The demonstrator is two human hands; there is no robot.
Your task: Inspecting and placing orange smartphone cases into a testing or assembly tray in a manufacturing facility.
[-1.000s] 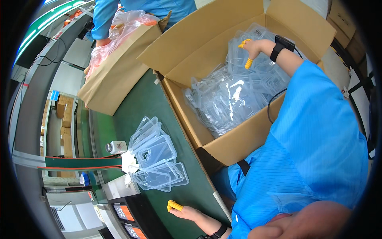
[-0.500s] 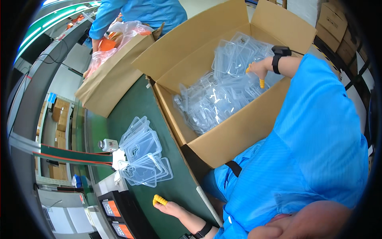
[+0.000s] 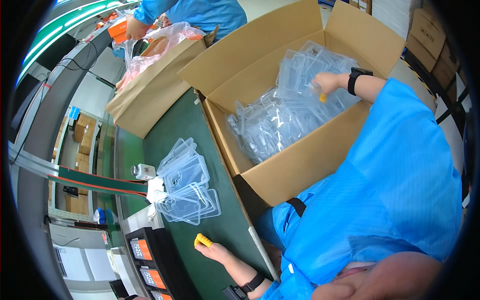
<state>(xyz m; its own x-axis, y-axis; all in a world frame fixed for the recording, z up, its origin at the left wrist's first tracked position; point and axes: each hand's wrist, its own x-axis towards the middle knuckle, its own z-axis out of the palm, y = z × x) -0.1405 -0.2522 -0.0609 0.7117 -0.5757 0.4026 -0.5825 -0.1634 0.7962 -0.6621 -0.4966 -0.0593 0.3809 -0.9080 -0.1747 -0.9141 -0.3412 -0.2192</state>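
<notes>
R hand [image 3: 327, 84]: ours, in the open cardboard carton [image 3: 305, 172], over a heap of clear plastic cases [image 3: 275, 112]; fingers bent, one yellow finger cot [image 3: 323, 97] showing. Tips blurred, so we can't tell if it's gripping a case.
L hand [image 3: 210, 247]: ours too, closed in on itself, yellow-tipped fingers bunched, over the green tabletop [image 3: 182, 120].
Fanned cases [image 3: 186, 172]: more clear ones, overlapping on the tabletop, btwn our L hand & the paper bag [image 3: 155, 95].
Wrists: black straps [image 3: 353, 81] on both.
Left of fan: small white bottle [image 3: 145, 172] & white cloth [image 3: 155, 190].
Nr bottom: black rack [image 3: 161, 246] w/ orange-and-grey boxes [image 3: 144, 249].
Co-worker [image 3: 207, 15]: blue sleeves, behind the paper bag, by an orange box [image 3: 118, 31].
</notes>
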